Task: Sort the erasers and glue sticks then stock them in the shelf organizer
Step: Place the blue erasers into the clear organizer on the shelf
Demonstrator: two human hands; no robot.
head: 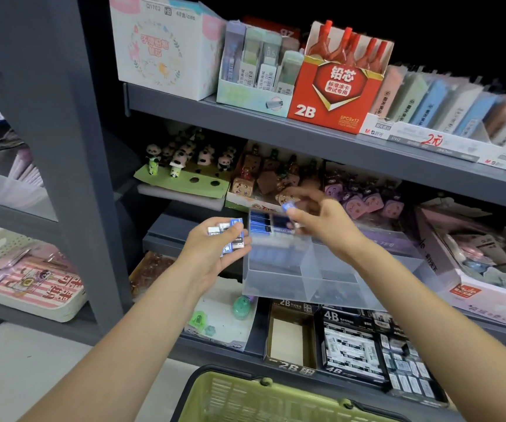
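Several erasers [230, 236] in blue and white wrappers lie stacked in the left hand [215, 254], whose palm faces up with the fingers [239, 245] curled round them and the thumb resting on top. One more eraser [288, 206] is pinched at the tips of the right hand's [321, 220] fingers [299, 219]; it is blurred. Just below those fingers sits the clear organizer [321, 278] on a shelf [367, 141] edge, its back left compartment already holding a row of blue erasers [268, 223], its front compartments showing nothing I can make out. Beyond the fingers stand panda figures [185, 156] and purple trinkets [364, 199]. Beneath the wrists are 2B and 4B boxes [349, 345], and nearest the body a green basket [276, 397].
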